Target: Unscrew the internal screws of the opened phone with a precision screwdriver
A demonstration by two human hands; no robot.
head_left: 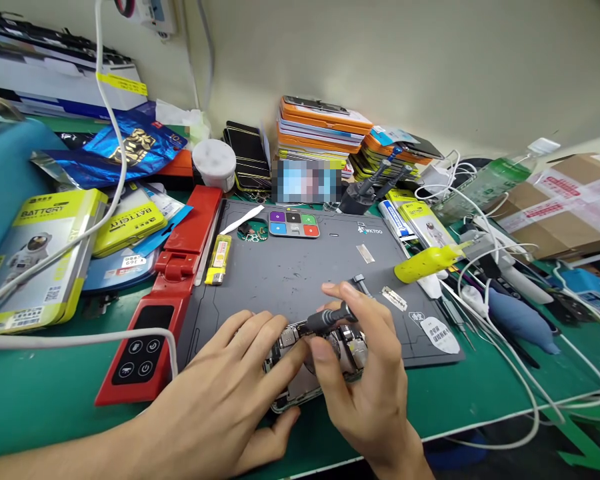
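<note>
- At the near edge of the grey work mat [300, 273], your right hand [365, 380] pinches a dark screwdriver [327, 320] between thumb and fingers, pressed tight around its handle.
- Its long axis runs from upper right to lower left, the handle end rising toward the mat's right side and the working end angled down to the left; the tip itself is hidden among the parts, so its exact contact cannot be told.
- Below it lies an opened phone [310, 363], back cover off and metal innards exposed, its long axis running diagonally from lower left to upper right, half on the mat and half on the green table [45, 400].
- Your left hand [230, 393] lies flat over the phone's left side, fingers spread and pressing down on it, thumb against its lower edge; it grips nothing.
- Just beyond your right fingers, small metal parts [394, 298] lie loose on the mat.
- To the left, a red hinged tool [173, 293] borders the mat, with a yellow lighter [219, 260] beside it.
- At the mat's far edge sits a coloured screw tray [293, 224].
- To the right, a yellow bottle [425, 265] lies on its side, nozzle pointing right, among white cables [500, 320] that crowd that flank.
- Farther left, yellow battery boxes [35, 260] are stacked, well apart from the phone.
</note>
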